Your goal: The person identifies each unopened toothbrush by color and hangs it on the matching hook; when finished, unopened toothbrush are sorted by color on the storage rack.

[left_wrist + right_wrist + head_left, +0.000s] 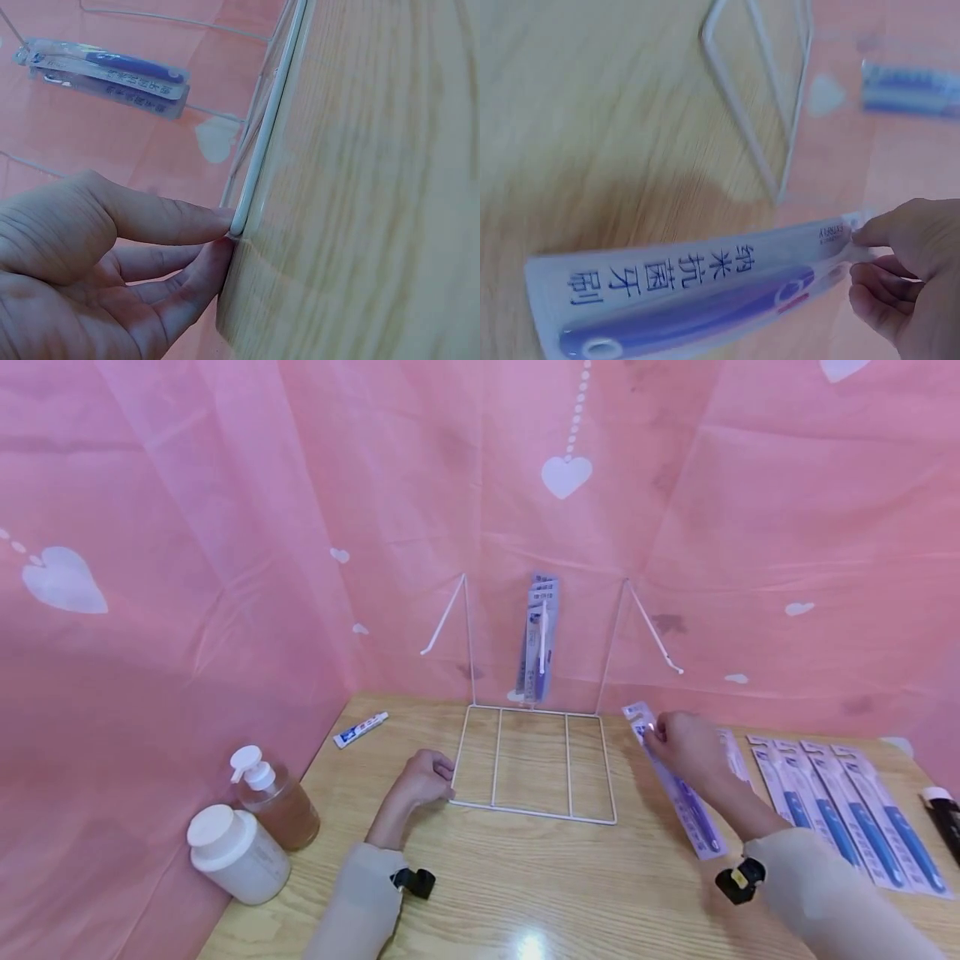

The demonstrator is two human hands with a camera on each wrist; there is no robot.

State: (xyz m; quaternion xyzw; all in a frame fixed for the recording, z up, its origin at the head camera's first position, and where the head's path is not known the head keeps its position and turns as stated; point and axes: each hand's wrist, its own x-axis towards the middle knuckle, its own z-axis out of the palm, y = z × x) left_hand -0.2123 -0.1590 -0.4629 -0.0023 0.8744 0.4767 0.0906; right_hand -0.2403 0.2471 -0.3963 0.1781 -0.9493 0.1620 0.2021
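"So why's your left hand point(427, 778) parked on that wire rack point(532, 812)?"

"Steadying it, I'd say. I've got thumb and fingers pinched on the near left corner of its base, around the middle of the frame. It looks light, so a pinch there probably stops it skidding."

"And the right hand point(686, 747)?"

"That one's pinching a purple toothbrush pack point(693, 818) by its top end, right of centre, just beside the rack. Narrow grip, thumb and fingertips. The rest slants toward the lower right, and I guess holding one end leaves most of it uncovered. Can't tell if its bottom edge touches the table point(585, 893)."

"What about the others?"

"Well, the hanging packs point(533, 652) are stacked on the middle hook point(543, 647), upper middle, likely why they're upright. The blue-handled packs point(838, 832) lie side by side at far right, handy for my right, I'd think."
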